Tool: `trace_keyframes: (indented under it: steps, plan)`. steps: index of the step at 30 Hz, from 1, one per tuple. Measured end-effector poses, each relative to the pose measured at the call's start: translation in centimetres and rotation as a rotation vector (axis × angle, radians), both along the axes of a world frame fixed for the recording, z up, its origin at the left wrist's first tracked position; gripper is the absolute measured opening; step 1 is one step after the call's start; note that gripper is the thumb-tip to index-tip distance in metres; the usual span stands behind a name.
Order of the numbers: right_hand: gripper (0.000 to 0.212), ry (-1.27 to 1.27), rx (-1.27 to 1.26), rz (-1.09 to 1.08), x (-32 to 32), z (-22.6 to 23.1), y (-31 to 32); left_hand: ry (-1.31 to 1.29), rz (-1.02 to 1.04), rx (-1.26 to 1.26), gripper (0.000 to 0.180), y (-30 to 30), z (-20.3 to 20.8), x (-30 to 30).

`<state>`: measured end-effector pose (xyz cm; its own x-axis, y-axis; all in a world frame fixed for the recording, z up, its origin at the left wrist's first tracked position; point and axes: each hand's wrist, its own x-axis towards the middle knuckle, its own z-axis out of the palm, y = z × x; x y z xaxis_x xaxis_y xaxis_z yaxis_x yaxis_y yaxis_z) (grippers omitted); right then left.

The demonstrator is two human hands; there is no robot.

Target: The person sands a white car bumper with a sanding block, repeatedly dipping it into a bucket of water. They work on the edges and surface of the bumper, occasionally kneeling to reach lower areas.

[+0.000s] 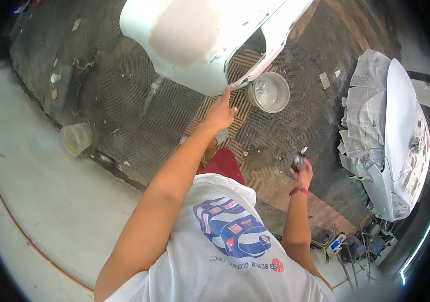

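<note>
A large white curved body panel (205, 79), with a beige-grey filler patch (185, 32) on its face, is in front of me at the top of the view. My left hand (220, 113) reaches up to its lower corner. The index fingertip rests at the panel's edge and the thumb stands apart; the other fingers are partly hidden. Lower and to the right, beside my body, my right hand (303, 174) is closed around a small dark object (298, 161) with a whitish end. What kind of thing it is cannot be made out.
A round tub of cloudy liquid (286, 93) stands on the floor by the panel's corner. Right of me is another white panel (398, 100), masked with newspaper (368, 113). A clear plastic container (76, 138) is at left by the pale wall. Assorted clutter (358, 246) lies lower right.
</note>
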<state>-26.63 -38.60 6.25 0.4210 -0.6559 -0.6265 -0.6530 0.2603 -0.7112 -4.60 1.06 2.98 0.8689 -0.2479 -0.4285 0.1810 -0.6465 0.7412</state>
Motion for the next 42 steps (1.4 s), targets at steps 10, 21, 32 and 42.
trace_keyframes:
  steps: [10, 21, 32, 42]
  plan:
    - [0.049, 0.353, -0.218, -0.505, -17.4, -5.4, -4.5, 0.147, 0.061, -0.111, 0.088, 1.1, 1.2, 2.2]
    - [0.041, -0.009, -0.254, -0.235, 0.8, 2.4, 10.9, -0.253, -0.246, 0.15, 0.05, 14.2, -2.2, 3.0]
    - [0.042, -0.328, 0.174, 0.065, 11.9, 4.8, 33.0, 0.111, -0.404, 0.94, 0.09, 48.7, -9.0, -2.5]
    - [0.022, -0.148, -0.38, -0.179, 3.5, 2.6, 30.6, 0.449, -0.615, 0.536, 0.042, 45.7, -10.0, -5.6]
